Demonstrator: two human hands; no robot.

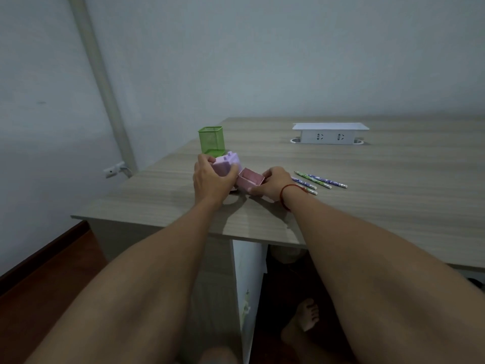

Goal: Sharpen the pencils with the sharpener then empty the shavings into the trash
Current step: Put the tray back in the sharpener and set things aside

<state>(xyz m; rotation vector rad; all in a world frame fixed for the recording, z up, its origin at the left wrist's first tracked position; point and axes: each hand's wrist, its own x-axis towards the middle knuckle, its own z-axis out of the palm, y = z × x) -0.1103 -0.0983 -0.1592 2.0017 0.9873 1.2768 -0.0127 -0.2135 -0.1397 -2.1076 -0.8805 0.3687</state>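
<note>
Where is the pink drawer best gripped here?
Pinch the pink drawer by its outer end walls, coming from the right as the right hand does; its open top faces up, so keep it level. The left hand covers the sharpener side.

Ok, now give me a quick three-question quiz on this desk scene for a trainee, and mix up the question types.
1. True or false: the pencils stand in the green mesh holder.
2. What does the right hand hold? A) the pink drawer B) a pencil C) the socket box
3. Fill in: the left hand grips the lilac ____.

Key: 1. False, they lie flat on the desk. 2. A. 3. sharpener.
</note>
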